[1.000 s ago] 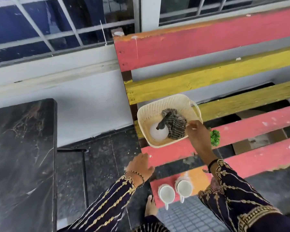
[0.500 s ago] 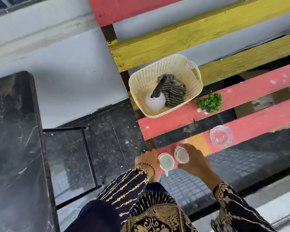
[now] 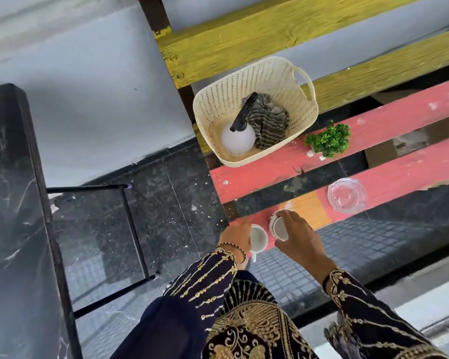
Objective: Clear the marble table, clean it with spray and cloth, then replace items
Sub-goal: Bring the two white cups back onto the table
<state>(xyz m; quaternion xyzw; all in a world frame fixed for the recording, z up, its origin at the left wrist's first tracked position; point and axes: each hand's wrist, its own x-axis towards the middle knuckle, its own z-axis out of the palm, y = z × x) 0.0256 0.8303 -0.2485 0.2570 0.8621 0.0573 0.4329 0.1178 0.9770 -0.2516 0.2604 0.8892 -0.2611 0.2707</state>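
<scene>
The dark marble table (image 3: 13, 203) fills the frame's left edge, its long axis running top to bottom. Lower centre, the left hand (image 3: 236, 235) has its grip curled round the left cup (image 3: 258, 238); the right hand (image 3: 297, 235) pinches the tilted right cup (image 3: 279, 227) at the red surface (image 3: 399, 174) front edge. In the basket (image 3: 254, 73) above, the spray bottle (image 3: 238, 137) nozzle points toward upper right beside the striped cloth (image 3: 268, 125). Right of them lie a green sprig (image 3: 329, 138) and a glass bowl (image 3: 347, 195).

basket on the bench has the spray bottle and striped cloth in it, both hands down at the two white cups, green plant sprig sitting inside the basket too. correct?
One error: the green plant sprig is not inside the basket; it lies outside, on the red slat beside it. The head view shows this. The spray bottle, striped cloth and both hands at the cups stand as stated.
</scene>
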